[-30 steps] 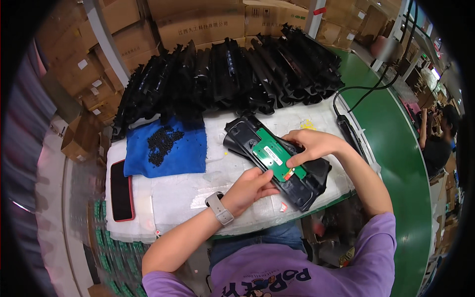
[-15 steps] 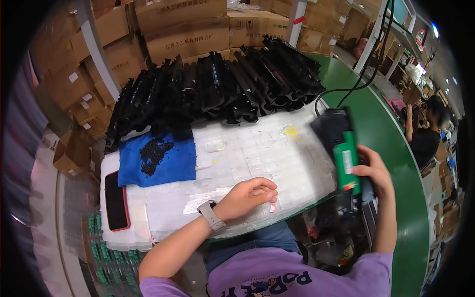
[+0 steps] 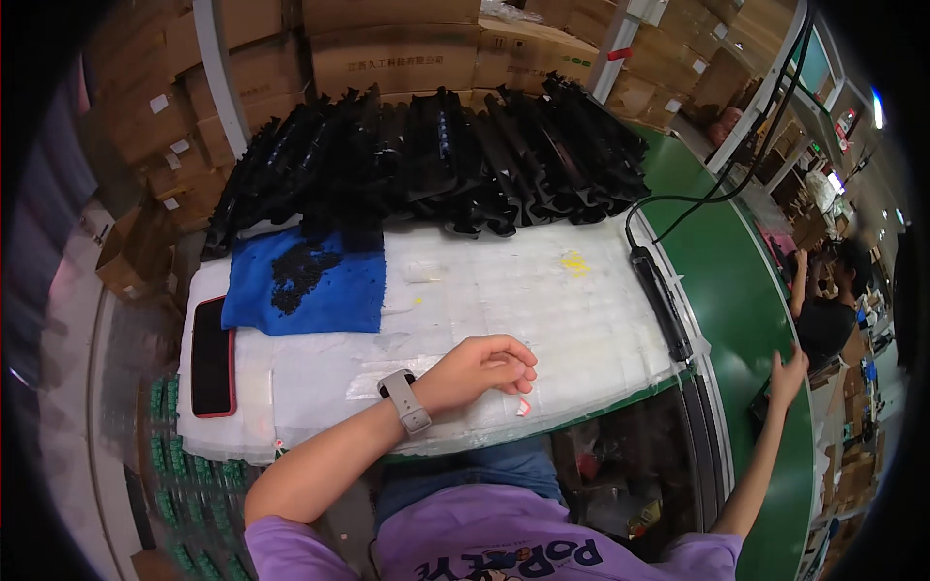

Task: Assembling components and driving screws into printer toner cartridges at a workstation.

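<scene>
My left hand (image 3: 494, 370) rests on the white padded work mat (image 3: 465, 290) near its front edge. Its fingers are loosely bent, the thumb stands apart, and nothing is in it. Far to the right, my right hand (image 3: 790, 376) is stretched out over the green bench surface (image 3: 722, 290), with thumb and fingers apart. A dark object (image 3: 760, 411) lies by its wrist, mostly hidden behind the forearm; I cannot make out its kind. On the mat's right side lies a black corded tool (image 3: 661, 305), shaped like a slim stick.
Many long black plastic parts (image 3: 426, 165) lie in a row along the back. A blue cloth (image 3: 354, 295) carries small black pieces (image 3: 298, 276). Beside it lies a phone (image 3: 213, 358). Small yellow pieces (image 3: 574, 263) sit at mid-right. Stacked cartons (image 3: 392, 63) stand behind; a person (image 3: 828, 310) sits at right.
My right hand has swung right from the mat's edge to the green surface. The black cartridge with a green strip has left its grip. The corded tool now shows fully. My left hand stays put.
</scene>
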### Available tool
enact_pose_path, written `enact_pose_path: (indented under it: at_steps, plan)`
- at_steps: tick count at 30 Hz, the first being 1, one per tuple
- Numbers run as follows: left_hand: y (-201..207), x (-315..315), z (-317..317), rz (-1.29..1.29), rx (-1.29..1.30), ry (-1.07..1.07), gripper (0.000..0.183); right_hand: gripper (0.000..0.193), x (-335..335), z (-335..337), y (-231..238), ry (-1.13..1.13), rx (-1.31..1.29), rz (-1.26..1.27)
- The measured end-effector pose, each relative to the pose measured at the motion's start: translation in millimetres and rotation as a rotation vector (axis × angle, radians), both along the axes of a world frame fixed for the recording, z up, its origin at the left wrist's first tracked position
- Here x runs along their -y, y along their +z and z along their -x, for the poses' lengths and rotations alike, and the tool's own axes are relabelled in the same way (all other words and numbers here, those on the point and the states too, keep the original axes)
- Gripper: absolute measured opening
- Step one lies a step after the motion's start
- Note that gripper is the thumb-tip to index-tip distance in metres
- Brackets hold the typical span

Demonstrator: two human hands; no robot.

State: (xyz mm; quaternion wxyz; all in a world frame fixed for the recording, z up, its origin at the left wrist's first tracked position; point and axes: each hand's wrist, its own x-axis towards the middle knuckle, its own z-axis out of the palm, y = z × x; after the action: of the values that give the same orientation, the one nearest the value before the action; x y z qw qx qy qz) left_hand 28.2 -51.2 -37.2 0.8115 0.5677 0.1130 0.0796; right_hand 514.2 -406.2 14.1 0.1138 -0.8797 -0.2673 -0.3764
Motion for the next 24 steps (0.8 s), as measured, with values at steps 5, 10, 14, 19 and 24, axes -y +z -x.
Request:
enact_pose_path:
  at_steps: [5, 10, 14, 19, 24]
  plan:
    - [-5.4, -2.6, 2.6, -0.014, -0.007, 0.029, 0.021, 0.013, -225.2, 158.6, 28.9, 0.936, -0.571, -0.227]
    - [-8.9, 0.3, -0.9, -0.022, 0.044, 0.007, 0.021, 0.027, -372.8, 294.6, 59.7, 1.311, -0.523, -0.098]
    - [-11.9, 1.9, -1.1, -0.032, 0.058, -0.021, 0.020, 0.045, -461.6, 324.5, 60.5, 0.897, -0.603, 0.251]
    - [-18.3, -0.6, -2.6, -0.061, 0.062, -0.092, 0.021, 0.047, -500.9, 317.4, 50.8, 0.771, -0.933, 0.263]
    - [-15.3, -3.3, 2.1, -0.061, 0.060, -0.091, 0.021, 0.046, -505.3, 323.2, 52.6, 0.758, -0.943, 0.181]
